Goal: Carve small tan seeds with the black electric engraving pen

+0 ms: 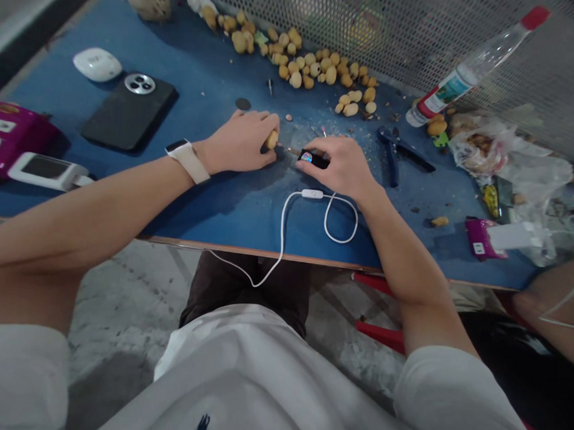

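My left hand (243, 141) rests on the blue table (196, 190) with its fingers closed round a small tan nut (271, 139). My right hand (341, 165) grips a small black corded tool (312, 158), its thin tip pointing left at the nut. A white cable (286, 221) runs from the tool, loops on the table and drops over the front edge. A smartwatch (186, 157) is on my left wrist. A heap of similar tan nuts (306, 64) lies along the back of the table.
A black phone (130, 111), a white case (96, 64) and magenta devices (10, 136) sit at the left. Blue pliers (392, 153), a plastic bottle (471, 70) and plastic bags (504, 157) lie at the right. Wire mesh (425, 29) backs the table. Another person's arm (558, 303) shows at the right edge.
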{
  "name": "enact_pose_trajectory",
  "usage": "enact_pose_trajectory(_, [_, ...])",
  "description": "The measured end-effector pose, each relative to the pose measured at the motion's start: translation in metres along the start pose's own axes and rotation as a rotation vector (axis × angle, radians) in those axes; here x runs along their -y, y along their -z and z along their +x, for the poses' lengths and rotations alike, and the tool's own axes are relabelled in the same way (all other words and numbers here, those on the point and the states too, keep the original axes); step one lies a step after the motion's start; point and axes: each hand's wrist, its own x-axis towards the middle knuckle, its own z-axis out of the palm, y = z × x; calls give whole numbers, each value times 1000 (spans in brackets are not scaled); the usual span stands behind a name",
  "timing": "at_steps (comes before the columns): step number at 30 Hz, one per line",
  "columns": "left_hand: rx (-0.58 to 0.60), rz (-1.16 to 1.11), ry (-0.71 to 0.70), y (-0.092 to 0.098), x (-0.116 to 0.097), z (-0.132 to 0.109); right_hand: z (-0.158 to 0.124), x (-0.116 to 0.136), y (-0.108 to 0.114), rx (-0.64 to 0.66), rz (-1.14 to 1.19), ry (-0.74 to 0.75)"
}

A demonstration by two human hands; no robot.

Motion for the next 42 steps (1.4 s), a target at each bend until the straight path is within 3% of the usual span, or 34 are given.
enact_pose_trajectory(33, [-46,-24,14,-7,6,4,2,-1,-2,6,-15,1])
enact_pose_trajectory(42, [-134,-55,-130,-12,19,10,1,-5,-4,-2,-25,20])
